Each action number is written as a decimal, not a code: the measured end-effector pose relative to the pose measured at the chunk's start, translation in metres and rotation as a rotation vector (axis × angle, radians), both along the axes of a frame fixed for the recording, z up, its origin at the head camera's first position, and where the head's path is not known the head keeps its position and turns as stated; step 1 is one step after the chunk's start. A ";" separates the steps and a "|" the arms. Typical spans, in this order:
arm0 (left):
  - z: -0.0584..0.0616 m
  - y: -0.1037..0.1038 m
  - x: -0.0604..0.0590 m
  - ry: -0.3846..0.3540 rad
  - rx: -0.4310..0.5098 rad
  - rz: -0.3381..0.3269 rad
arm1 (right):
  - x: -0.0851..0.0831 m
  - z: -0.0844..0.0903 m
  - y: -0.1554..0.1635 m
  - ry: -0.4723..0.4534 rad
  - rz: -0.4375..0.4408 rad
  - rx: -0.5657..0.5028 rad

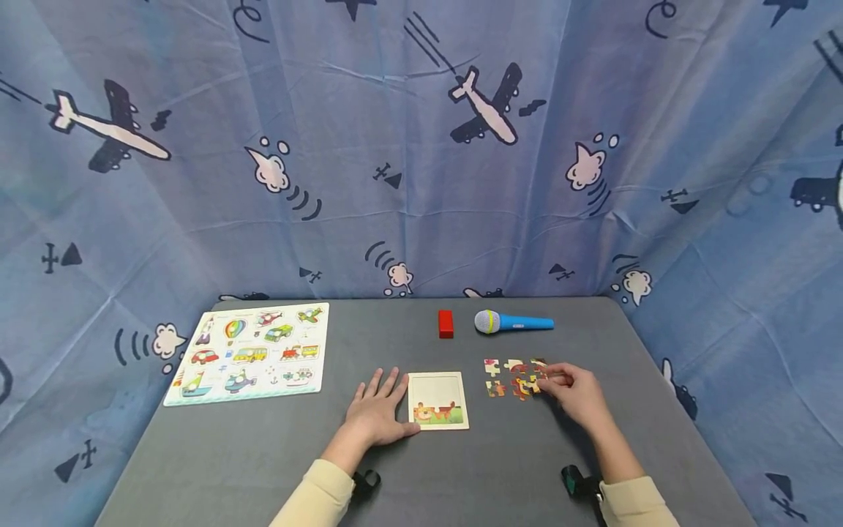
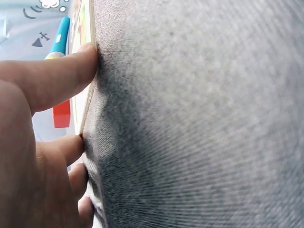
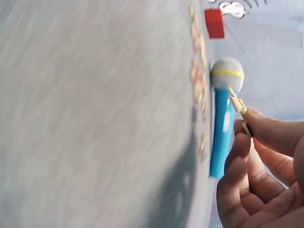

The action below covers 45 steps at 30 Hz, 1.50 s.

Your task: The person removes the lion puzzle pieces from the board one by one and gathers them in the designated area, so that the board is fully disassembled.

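A small square puzzle board (image 1: 436,388) lies at mid-table, with pieces of an animal picture filling its lower part. My left hand (image 1: 373,419) rests with fingers spread at the board's left side; its thumb touches the lower left corner. In the left wrist view the thumb (image 2: 71,71) presses on the board's edge. My right hand (image 1: 581,397) pinches a jigsaw piece (image 3: 238,104) between thumb and fingertips, raised off the table in the right wrist view. Several loose jigsaw pieces (image 1: 492,367) lie below and left of that hand, some partly hidden by it.
A blue toy microphone (image 1: 525,323) and a red block (image 1: 446,324) lie at the back of the grey table (image 1: 263,468). Far left is a large white picture board (image 1: 217,388) with vehicles on it. A blue curtain (image 1: 369,146) hangs behind the table.
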<state>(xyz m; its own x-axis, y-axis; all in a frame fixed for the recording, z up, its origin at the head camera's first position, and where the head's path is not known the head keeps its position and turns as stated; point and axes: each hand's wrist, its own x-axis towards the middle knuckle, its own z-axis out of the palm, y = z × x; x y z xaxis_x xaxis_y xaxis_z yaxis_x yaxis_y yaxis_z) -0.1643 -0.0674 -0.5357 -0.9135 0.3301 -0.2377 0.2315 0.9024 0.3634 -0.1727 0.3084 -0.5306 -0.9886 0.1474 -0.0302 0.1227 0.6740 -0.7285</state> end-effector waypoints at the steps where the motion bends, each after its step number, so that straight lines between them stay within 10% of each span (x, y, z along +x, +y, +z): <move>1: 0.000 0.000 0.000 0.002 0.000 0.000 | 0.000 -0.003 0.003 0.000 -0.002 0.020; 28: -0.001 -0.002 0.001 0.008 0.007 -0.003 | -0.008 -0.003 0.013 -0.169 -0.098 0.228; 45: -0.004 -0.004 -0.002 -0.010 0.042 -0.025 | -0.006 0.026 -0.045 -0.030 0.020 0.107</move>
